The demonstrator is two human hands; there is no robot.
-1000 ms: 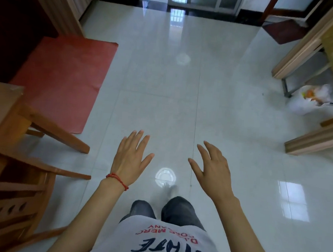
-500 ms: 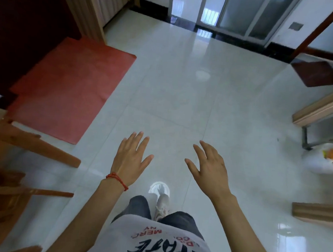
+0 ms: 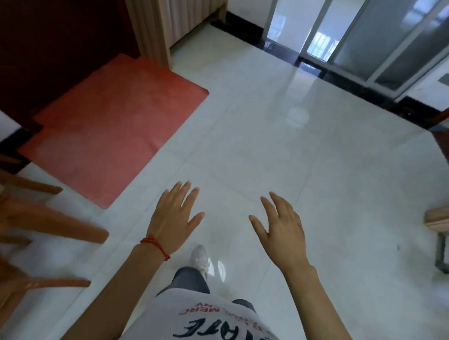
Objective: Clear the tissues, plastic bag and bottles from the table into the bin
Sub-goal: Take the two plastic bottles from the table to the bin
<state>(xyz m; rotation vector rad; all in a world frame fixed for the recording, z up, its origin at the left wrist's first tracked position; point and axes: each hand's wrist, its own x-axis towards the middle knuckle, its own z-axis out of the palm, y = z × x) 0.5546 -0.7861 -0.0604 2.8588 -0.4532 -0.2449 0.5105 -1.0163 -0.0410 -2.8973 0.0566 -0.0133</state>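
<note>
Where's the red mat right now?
In the head view, the red mat lies on the white tiled floor, upper left, ahead of the left hand.

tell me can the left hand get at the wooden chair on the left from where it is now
Probably not yet. The left hand is open over bare floor, apart from the wooden chair; nothing lies between them, so a sideways reach or step should do.

Open white floor (image 3: 285, 152) ahead of both hands; wooden chairs (image 3: 31, 221) close left.
</note>
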